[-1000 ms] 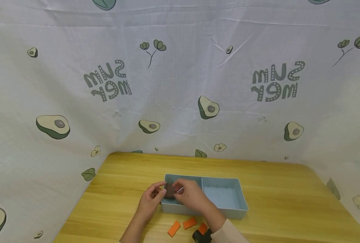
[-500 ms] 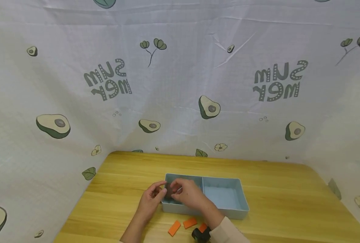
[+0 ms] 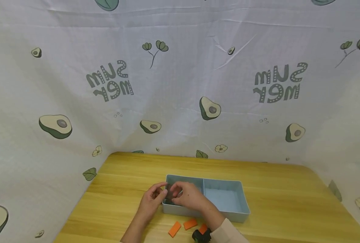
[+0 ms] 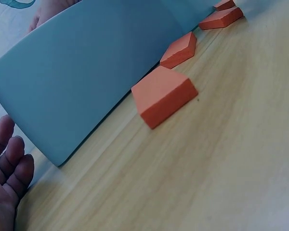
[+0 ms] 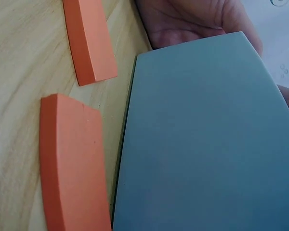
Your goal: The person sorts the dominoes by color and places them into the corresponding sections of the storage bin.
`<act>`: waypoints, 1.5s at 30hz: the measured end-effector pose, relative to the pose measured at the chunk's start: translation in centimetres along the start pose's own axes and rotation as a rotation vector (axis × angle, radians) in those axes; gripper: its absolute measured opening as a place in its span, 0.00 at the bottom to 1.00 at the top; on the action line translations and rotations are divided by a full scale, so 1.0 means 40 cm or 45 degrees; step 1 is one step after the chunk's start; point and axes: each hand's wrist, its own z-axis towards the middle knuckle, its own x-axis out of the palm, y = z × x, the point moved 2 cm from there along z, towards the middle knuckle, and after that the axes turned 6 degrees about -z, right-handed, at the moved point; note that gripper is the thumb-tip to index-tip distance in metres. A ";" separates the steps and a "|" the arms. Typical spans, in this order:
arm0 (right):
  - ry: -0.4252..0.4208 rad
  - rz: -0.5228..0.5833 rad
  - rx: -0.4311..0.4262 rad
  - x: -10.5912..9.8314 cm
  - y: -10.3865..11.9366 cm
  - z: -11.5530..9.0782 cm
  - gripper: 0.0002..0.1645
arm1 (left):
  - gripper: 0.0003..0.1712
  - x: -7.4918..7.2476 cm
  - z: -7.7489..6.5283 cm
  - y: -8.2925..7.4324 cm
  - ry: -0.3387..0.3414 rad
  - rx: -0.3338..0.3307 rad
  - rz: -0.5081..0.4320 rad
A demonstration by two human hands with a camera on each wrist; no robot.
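The right hand (image 3: 189,196) half hides a dark piece (image 3: 169,191) in the left compartment of the blue box (image 3: 186,211); I can't tell whether either it or the left hand (image 3: 150,203), at that end, pinches it. Orange blocks (image 3: 174,229) lie outside.

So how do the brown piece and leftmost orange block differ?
The brown piece is dark, the leftmost orange block bright. The brown piece is at the blue box's left end; the orange block lies on the table. In the head view, the brown piece is partly hidden, the orange block not.
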 end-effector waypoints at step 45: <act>-0.065 -0.166 0.131 -0.003 -0.001 0.018 0.17 | 0.20 -0.007 0.024 0.004 0.010 -0.023 0.034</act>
